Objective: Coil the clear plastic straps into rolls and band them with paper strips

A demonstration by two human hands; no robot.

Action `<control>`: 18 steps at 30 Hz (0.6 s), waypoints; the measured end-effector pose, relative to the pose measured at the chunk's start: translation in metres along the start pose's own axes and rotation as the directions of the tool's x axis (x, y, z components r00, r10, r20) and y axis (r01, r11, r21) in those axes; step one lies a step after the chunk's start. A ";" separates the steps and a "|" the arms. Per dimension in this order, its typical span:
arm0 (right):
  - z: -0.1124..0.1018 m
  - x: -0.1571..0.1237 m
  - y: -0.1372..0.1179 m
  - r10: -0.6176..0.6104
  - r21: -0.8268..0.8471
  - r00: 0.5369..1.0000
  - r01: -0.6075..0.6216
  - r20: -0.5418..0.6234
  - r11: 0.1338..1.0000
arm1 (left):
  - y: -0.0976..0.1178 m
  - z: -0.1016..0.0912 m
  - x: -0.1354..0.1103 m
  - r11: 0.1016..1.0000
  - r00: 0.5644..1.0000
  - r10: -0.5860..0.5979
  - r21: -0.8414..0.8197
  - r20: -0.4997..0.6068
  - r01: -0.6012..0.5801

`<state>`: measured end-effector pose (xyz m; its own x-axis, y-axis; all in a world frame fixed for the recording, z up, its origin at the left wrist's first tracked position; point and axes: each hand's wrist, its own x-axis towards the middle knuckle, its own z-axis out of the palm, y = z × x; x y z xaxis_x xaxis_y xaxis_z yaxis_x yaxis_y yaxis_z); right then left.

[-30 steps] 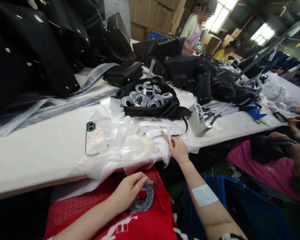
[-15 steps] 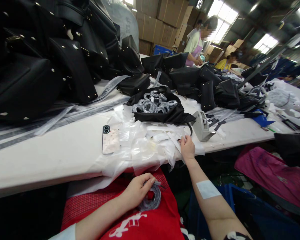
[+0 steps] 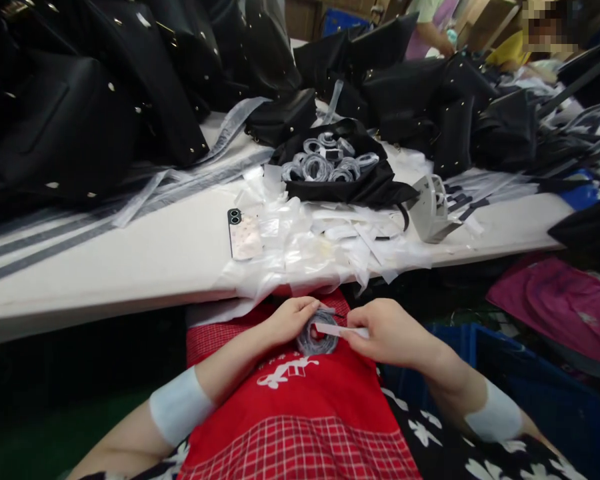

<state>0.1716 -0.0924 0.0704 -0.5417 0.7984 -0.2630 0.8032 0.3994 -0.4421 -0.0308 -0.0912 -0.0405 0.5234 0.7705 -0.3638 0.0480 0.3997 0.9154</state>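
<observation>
My left hand [image 3: 295,317] is closed on a coiled roll of grey plastic-wrapped strap [image 3: 307,343], held over my red apron [image 3: 340,387]. Between the thumb and fingers of my right hand [image 3: 380,330] is a narrow white paper strip [image 3: 333,329]. Its free end lies across the coil's middle opening. Beyond my hands, a heap of clear plastic and white strips [image 3: 300,250] covers the table edge. Several similar coils [image 3: 316,168] sit in a black bag [image 3: 330,193] on the table.
A phone [image 3: 245,237] lies on the white table [image 3: 180,260]. A grey tape dispenser [image 3: 433,207] stands at the right. Black handbags [image 3: 70,127] are piled at the left and back. Below right are a blue crate [image 3: 473,340] and pink cloth [image 3: 545,300]. Two people are at the back.
My right hand has come back from the strips beside the dispenser to the coil, bringing a white paper strip. My left hand still holds the coil. The view has tipped downward.
</observation>
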 end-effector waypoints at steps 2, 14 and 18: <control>0.016 0.000 -0.013 0.003 -0.142 1.000 -0.001 0.014 0.990 | -0.001 0.000 0.000 0.999 1.000 0.010 0.034 0.013 -0.010; 0.050 0.029 -0.005 0.066 -0.104 0.996 -0.072 -0.060 0.992 | -0.006 0.000 0.002 0.950 0.985 0.129 0.299 -0.112 -0.091; 0.041 0.019 0.011 0.070 0.112 0.993 -0.059 -0.095 0.992 | -0.006 -0.002 0.002 0.959 0.985 0.137 0.265 -0.105 -0.105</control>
<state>0.1601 -0.0913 0.0255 -0.4581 0.8636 -0.2104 0.8010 0.2986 -0.5189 -0.0316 -0.0914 -0.0468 0.4330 0.8657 -0.2513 0.2164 0.1708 0.9613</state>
